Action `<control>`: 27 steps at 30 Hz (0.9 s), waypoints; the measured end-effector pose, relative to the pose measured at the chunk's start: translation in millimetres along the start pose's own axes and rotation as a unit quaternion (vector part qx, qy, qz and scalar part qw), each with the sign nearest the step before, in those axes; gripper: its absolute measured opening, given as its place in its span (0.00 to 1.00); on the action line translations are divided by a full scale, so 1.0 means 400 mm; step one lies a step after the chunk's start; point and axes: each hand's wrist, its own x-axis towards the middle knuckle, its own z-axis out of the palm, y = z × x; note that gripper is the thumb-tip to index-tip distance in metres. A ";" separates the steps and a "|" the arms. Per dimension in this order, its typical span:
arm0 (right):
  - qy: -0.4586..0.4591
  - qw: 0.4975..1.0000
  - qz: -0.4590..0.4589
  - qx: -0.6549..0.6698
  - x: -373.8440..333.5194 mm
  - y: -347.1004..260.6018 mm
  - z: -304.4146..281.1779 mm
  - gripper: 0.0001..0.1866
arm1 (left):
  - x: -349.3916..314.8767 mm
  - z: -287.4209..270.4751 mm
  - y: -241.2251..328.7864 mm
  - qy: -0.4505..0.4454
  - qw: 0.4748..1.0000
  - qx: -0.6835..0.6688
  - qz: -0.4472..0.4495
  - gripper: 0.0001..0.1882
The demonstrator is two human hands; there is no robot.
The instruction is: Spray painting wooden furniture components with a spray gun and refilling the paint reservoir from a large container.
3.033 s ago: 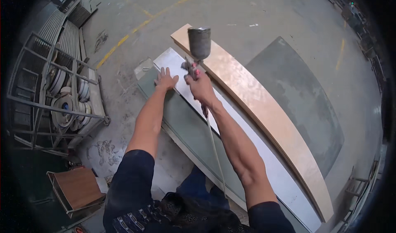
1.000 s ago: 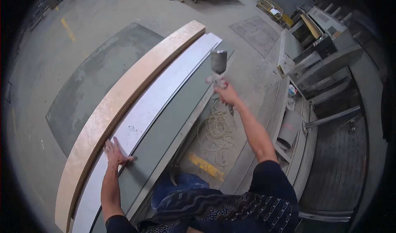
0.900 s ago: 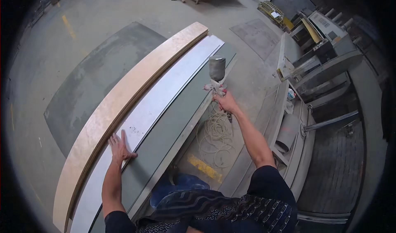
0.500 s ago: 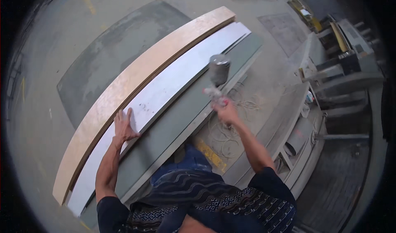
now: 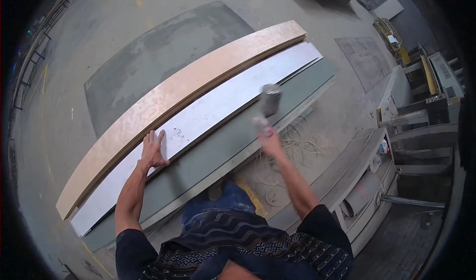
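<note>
My left hand (image 5: 154, 151) lies with fingers apart on a long white board (image 5: 223, 104), pressing its left half near some dark specks. My right hand (image 5: 271, 143) is closed around the grip of a spray gun (image 5: 263, 125), blurred by motion, with a grey metal cup (image 5: 270, 100) on top. The gun hangs over the right part of a grey-green panel (image 5: 223, 143) that lies under the white board. Just beyond the white board runs a thick, curved wooden piece (image 5: 183, 89) with a pale top. Whether the gun is spraying I cannot tell.
A thin hose (image 5: 297, 153) lies coiled on the floor right of the panel. At the right stands a grey bench with shelves (image 5: 364, 181). A dark patch (image 5: 163, 57) covers the floor beyond the boards, and a flat sheet (image 5: 364, 62) lies farther right.
My view has turned, so the boards appear less steeply slanted. The spray gun has shifted slightly relative to the boards. My left hand keeps its place on the white board.
</note>
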 end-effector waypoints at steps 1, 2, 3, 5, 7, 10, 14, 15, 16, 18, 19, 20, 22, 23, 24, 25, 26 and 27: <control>-0.052 0.998 0.027 0.002 0.097 -0.003 -0.068 0.28 | -0.001 0.001 0.002 -0.011 0.999 0.027 -0.027 0.63; 0.045 0.998 -0.046 -0.020 0.147 0.003 -0.127 0.25 | -0.003 0.001 0.003 -0.015 0.998 0.029 -0.046 0.63; 0.041 0.998 -0.050 -0.007 0.217 -0.006 -0.170 0.23 | -0.009 0.002 0.007 -0.054 0.995 0.025 -0.077 0.62; 0.076 0.996 -0.050 -0.008 0.353 -0.042 -0.278 0.21 | -0.019 0.002 0.014 -0.021 0.997 0.016 -0.068 0.63; 0.123 0.988 -0.088 -0.013 0.466 -0.096 -0.382 0.16 | -0.025 0.012 0.026 0.015 0.999 0.006 -0.037 0.63; 0.224 0.966 -0.121 -0.044 0.615 -0.225 -0.444 0.13 | -0.041 0.053 0.041 -0.055 0.994 0.020 -0.093 0.62; 0.156 0.980 -0.125 -0.014 0.652 -0.365 -0.469 0.12 | -0.014 0.091 -0.023 -0.026 0.997 0.015 -0.068 0.58; 0.127 0.984 -0.122 -0.020 0.630 -0.387 -0.470 0.13 | 0.008 0.084 -0.055 -0.023 0.996 0.026 -0.077 0.58; 0.115 0.987 -0.110 -0.037 0.611 -0.413 -0.439 0.14 | 0.012 0.074 -0.085 0.047 0.997 0.006 -0.069 0.57; 0.004 0.993 -0.107 -0.050 0.549 -0.456 -0.369 0.15 | 0.025 0.030 -0.149 0.137 0.986 0.005 -0.093 0.56; -0.030 0.992 -0.075 -0.095 0.508 -0.474 -0.334 0.16 | 0.043 0.003 -0.173 0.154 0.983 0.005 -0.104 0.56; -0.091 0.984 -0.092 -0.120 0.464 -0.488 -0.280 0.17 | 0.058 -0.030 -0.196 0.144 0.976 0.009 -0.162 0.59; -0.147 0.972 -0.105 -0.150 0.358 -0.506 -0.161 0.17 | 0.097 -0.090 -0.240 0.100 0.977 0.023 -0.189 0.65; -0.161 0.970 -0.110 -0.142 0.299 -0.512 -0.103 0.17 | 0.116 -0.108 -0.264 0.070 0.979 0.048 -0.185 0.68; -0.186 0.972 -0.091 -0.115 0.238 -0.515 -0.052 0.16 | 0.136 -0.110 -0.282 0.025 0.983 0.068 -0.170 0.68; -0.186 0.975 -0.070 -0.096 0.178 -0.518 0.003 0.15 | 0.151 -0.105 -0.303 -0.004 0.986 0.080 -0.144 0.69; -0.206 0.974 -0.072 -0.066 0.118 -0.519 0.062 0.14 | 0.151 -0.091 -0.326 -0.015 0.982 0.090 -0.163 0.70; -0.190 0.979 -0.051 -0.051 0.062 -0.521 0.121 0.14 | 0.146 -0.076 -0.351 0.009 0.988 0.064 -0.140 0.70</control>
